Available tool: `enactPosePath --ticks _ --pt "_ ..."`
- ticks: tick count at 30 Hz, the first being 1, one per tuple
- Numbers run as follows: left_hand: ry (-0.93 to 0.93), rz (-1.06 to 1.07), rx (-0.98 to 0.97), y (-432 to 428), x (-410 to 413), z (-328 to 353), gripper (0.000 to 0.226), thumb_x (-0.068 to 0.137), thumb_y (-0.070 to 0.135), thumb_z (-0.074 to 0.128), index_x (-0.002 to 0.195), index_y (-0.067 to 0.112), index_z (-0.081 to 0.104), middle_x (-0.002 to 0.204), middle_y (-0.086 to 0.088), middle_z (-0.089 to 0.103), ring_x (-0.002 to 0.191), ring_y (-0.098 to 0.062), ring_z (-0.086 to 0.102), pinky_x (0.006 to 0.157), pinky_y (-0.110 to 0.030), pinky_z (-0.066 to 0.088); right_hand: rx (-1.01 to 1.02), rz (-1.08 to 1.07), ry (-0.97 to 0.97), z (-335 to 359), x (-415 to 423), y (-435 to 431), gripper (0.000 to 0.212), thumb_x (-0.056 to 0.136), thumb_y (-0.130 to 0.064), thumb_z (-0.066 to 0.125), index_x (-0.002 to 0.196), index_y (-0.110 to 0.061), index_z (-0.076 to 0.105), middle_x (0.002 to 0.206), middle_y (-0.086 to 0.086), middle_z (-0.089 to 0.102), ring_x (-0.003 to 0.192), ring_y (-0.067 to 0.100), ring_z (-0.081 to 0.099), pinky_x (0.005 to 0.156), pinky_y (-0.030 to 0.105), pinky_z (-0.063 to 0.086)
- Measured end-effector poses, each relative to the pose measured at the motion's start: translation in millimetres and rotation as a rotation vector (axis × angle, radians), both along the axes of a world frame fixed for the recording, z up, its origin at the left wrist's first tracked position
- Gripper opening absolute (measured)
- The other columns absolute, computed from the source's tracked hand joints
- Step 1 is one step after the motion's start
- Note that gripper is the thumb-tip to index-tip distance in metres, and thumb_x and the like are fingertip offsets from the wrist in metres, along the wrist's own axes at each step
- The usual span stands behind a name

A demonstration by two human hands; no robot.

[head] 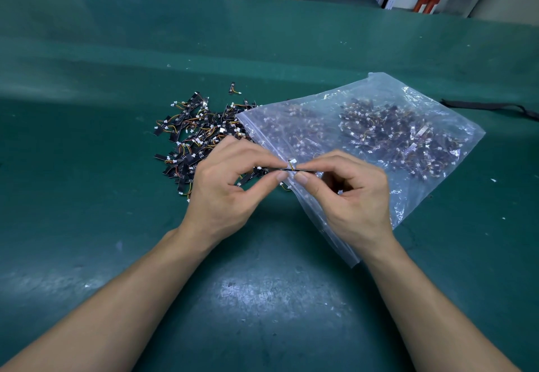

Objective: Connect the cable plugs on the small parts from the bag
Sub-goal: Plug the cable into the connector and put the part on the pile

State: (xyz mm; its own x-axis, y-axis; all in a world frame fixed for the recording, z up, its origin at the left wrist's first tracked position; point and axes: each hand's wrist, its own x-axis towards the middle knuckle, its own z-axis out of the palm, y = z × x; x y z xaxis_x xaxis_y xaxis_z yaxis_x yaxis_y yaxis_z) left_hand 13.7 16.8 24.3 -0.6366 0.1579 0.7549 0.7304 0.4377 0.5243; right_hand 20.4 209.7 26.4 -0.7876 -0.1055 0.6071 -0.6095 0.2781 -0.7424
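Black strip part point(287, 169) is pinched by left hand point(224, 185) and right hand point(350, 193); white plug point(292, 161) is kept just above the fingertips, presumably for seating.

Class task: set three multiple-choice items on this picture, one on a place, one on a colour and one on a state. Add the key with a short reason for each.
1. Where does the loose pile lie relative to the bag?
A. to its left, at its mouth
B. on top of it
C. to its right

2. What colour is the table?
A. red
B. green
C. white

3. What are the left hand and right hand doing?
A. lying flat
B. both pinching one part
C. hanging loose and holding nothing

Key:
1. A, since the pile spreads out from the bag's left edge.
2. B, since the surface is green all over.
3. B, since the fingertips of both hands meet on one black strip with a white plug.
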Motion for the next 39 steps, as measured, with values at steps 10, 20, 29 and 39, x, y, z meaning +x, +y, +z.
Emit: enactPosePath --ticks 10,20,29,39 --pt "0.007 0.011 -0.025 -0.7 -1.2 -0.8 0.005 0.090 0.019 0.075 0.092 0.014 0.077 0.094 0.020 0.065 0.081 -0.010 0.059 0.074 -0.028 0.043 0.006 -0.001 -0.024 -1.7 -1.3 -1.6 0.014 0.084 -0.012 0.079 0.092 -0.023 0.075 0.082 -0.008 0.071 0.053 0.009 0.050 0.055 0.017 0.036" --pt "0.006 0.014 -0.034 -0.5 0.6 0.0 0.002 0.089 0.014 0.076 0.091 0.014 0.077 0.091 0.018 0.066 0.078 -0.018 0.059 0.072 -0.030 0.045 0.001 0.001 -0.062 -1.6 0.5 0.7 0.018 0.084 -0.016 0.080 0.095 -0.029 0.075 0.083 -0.013 0.070 0.051 0.011 0.047 0.054 0.015 0.035" --pt "-0.036 0.009 -0.030 -0.6 0.2 -0.5 0.005 0.087 0.014 0.077 0.091 0.012 0.076 0.089 0.009 0.070 0.078 -0.022 0.061 0.072 -0.034 0.046 0.026 -0.004 -0.060 -0.6 -0.2 0.8 0.007 0.087 -0.015 0.077 0.091 -0.020 0.077 0.081 -0.007 0.072 0.054 0.012 0.051 0.055 0.019 0.037" --pt "-0.052 0.009 -0.015 -1.2 0.1 -1.1 0.004 0.088 0.014 0.075 0.091 0.012 0.076 0.087 0.003 0.072 0.077 -0.023 0.060 0.072 -0.032 0.046 0.022 -0.025 -0.057 2.2 2.6 -0.2 0.007 0.087 -0.014 0.076 0.089 -0.021 0.076 0.078 -0.013 0.069 0.051 0.008 0.046 0.053 0.016 0.035"
